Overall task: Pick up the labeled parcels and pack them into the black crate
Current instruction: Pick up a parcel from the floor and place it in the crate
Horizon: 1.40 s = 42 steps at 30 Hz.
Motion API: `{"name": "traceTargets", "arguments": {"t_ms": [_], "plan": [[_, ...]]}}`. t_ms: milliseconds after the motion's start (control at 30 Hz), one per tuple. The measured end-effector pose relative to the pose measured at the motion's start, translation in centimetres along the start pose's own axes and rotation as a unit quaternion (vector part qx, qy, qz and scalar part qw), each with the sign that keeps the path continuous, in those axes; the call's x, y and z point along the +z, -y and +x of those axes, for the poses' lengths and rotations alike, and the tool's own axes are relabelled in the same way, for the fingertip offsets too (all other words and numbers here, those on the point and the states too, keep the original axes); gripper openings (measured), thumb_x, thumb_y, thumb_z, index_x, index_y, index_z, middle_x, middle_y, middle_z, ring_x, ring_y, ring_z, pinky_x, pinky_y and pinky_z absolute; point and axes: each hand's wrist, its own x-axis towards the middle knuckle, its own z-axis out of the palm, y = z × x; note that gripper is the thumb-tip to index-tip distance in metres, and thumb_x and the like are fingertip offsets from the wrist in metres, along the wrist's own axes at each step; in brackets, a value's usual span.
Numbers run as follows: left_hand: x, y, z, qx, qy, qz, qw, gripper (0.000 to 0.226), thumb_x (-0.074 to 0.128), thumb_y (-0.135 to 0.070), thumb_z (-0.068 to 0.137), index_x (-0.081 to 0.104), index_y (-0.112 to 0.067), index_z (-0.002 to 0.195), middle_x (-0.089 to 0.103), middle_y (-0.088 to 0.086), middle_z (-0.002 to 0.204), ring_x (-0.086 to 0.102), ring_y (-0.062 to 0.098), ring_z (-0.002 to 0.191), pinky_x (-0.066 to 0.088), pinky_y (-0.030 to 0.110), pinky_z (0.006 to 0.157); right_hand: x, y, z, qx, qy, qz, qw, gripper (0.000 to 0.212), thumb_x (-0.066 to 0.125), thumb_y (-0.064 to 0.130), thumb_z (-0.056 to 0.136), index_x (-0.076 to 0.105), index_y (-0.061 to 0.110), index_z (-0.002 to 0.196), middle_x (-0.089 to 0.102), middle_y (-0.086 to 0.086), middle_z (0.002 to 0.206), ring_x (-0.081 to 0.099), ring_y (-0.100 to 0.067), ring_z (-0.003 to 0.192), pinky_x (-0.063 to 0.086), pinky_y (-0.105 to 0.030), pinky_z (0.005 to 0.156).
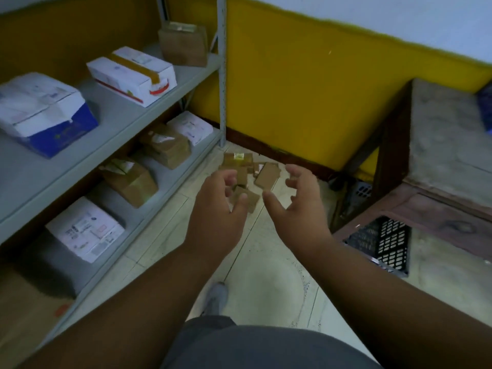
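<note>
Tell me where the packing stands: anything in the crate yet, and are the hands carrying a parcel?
Done: nothing visible. The black crate shows no parcel in its visible part, though it is partly hidden. In hand: nothing. The left hand and right hand hang apart, fingers loosely curled, above the small brown parcels on the floor. Left: that floor pile, and apparently the parcels on the shelves.

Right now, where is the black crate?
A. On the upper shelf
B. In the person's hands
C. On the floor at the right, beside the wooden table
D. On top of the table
C: the black crate sits on the floor against the wooden table, while both hands hold nothing.
</note>
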Motion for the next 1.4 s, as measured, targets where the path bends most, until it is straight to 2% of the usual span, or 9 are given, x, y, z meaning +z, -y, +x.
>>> {"name": "traceTargets", "arguments": {"t_ms": [200,333,500,567,733,900,1000,1167,1400], "plan": [[1.5,0.1,13.1,0.041,0.048,-0.007,0.998,0.032,0.057,-0.028,0.091,0.043,-0.044,0.116,0.052,-0.022,0.105,0.052,-0.007,0.094,0.045,0.017,0.070,0.9,0.2,8.9,0.048,-0.077,0.010,0.996,0.055,0.071,0.043,0.086,0.041,0.041,0.133,0.050,0.016,0.131,0.050,0.003,0.115,0.042,-0.014,0.086],[5.7,1.1,17.0,-0.009,0.089,-0.031,0.995,0.030,0.059,-0.024,0.092,0.049,-0.033,0.119,0.057,-0.015,0.107,0.056,-0.005,0.089,0.042,0.015,0.066,1.2,-2.2,12.9,0.124,-0.095,0.029,0.987,0.060,0.071,0.046,0.086,0.042,0.035,0.137,0.052,0.012,0.130,0.051,0.001,0.114,0.045,-0.018,0.083],[12.8,1.8,20.9,-0.037,0.173,-0.047,0.983,0.034,0.060,-0.020,0.093,0.046,-0.036,0.119,0.057,-0.018,0.105,0.054,-0.007,0.088,0.042,0.016,0.065,-0.1,-7.0,19.0,0.184,-0.105,0.037,0.977,0.064,0.073,0.046,0.085,0.042,0.032,0.139,0.052,0.010,0.133,0.050,0.007,0.109,0.045,-0.017,0.077],[15.1,1.6,24.0,-0.050,0.177,-0.046,0.982,0.033,0.060,-0.021,0.093,0.046,-0.035,0.119,0.057,-0.017,0.106,0.055,-0.006,0.088,0.042,0.016,0.066,-1.1,-9.0,22.4,0.191,-0.096,0.036,0.976,0.065,0.073,0.046,0.085,0.041,0.033,0.140,0.050,0.009,0.136,0.050,0.006,0.108,0.048,-0.020,0.079],[19.3,1.0,32.9,-0.069,0.127,-0.033,0.989,0.031,0.059,-0.023,0.093,0.047,-0.037,0.117,0.059,-0.018,0.104,0.053,-0.012,0.091,0.038,0.008,0.064,-2.0,-12.5,34.1,0.198,-0.049,0.069,0.977,0.068,0.074,0.047,0.084,0.041,0.028,0.141,0.057,0.002,0.131,0.059,-0.012,0.113,0.057,-0.044,0.091],[21.8,2.4,38.4,-0.104,0.111,-0.002,0.988,0.030,0.060,-0.024,0.092,0.048,-0.036,0.117,0.059,-0.018,0.101,0.055,-0.010,0.087,0.042,0.016,0.068,0.5,-15.1,43.0,0.197,-0.006,0.094,0.976,0.063,0.073,0.040,0.086,0.042,0.025,0.138,0.053,-0.001,0.135,0.060,-0.017,0.113,0.059,-0.036,0.082],[22.1,4.6,41.1,-0.126,0.121,0.009,0.985,0.032,0.059,-0.024,0.091,0.048,-0.035,0.118,0.059,-0.017,0.101,0.053,-0.014,0.086,0.040,0.015,0.068,2.8,-16.8,46.0,0.234,-0.008,0.117,0.965,0.056,0.073,0.038,0.088,0.045,0.025,0.134,0.053,0.003,0.130,0.058,-0.006,0.105,0.052,-0.023,0.071],[23.7,9.9,47.2,-0.151,0.169,0.014,0.974,0.031,0.057,-0.022,0.094,0.050,-0.033,0.122,0.059,-0.016,0.100,0.052,-0.017,0.080,0.038,0.007,0.060,7.5,-19.2,49.4,0.294,-0.010,0.092,0.951,0.050,0.072,0.038,0.087,0.046,0.027,0.128,0.053,0.006,0.121,0.058,-0.010,0.099,0.056,-0.035,0.077],[31.6,20.2,56.1,-0.197,0.231,0.000,0.953,0.022,0.057,-0.025,0.097,0.052,-0.036,0.116,0.057,-0.018,0.093,0.049,-0.026,0.074,0.035,-0.003,0.050,16.5,-27.2,55.0,0.353,-0.027,0.079,0.932,0.053,0.076,0.034,0.085,0.048,0.026,0.130,0.053,0.010,0.116,0.057,-0.001,0.094,0.050,-0.024,0.071]]}}
